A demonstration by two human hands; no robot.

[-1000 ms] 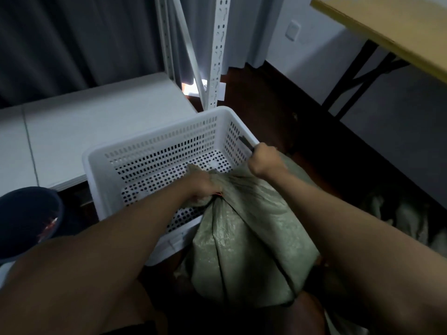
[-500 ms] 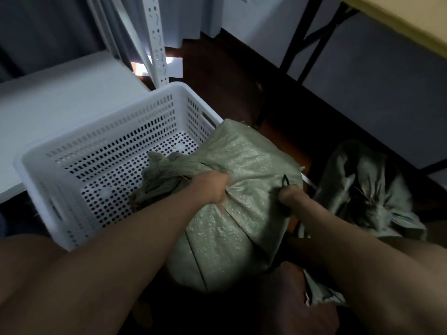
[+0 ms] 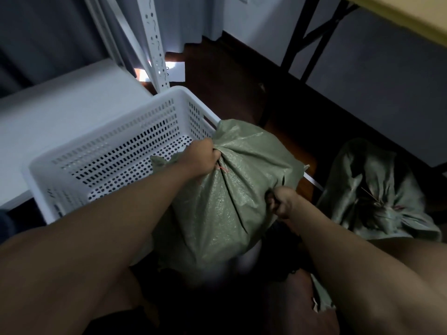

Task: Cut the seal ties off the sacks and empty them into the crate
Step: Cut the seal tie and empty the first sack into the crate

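Now we see the white perforated crate [image 3: 116, 151] on the floor at left, with the green sack [image 3: 232, 194] leaning on its near right corner. A second tied sack [image 3: 377, 189] lies well apart at right. Our left hand [image 3: 199, 157] grips the bunched neck beside a red tie [image 3: 223, 169]; our right hand [image 3: 281, 201] is curled tight, clutching the sack's side.

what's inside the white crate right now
The white crate shows only bare perforated floor, plus the gathered neck of the green sack that the left hand grips, hanging over the rim. The near right corner is hidden behind sack and arm.
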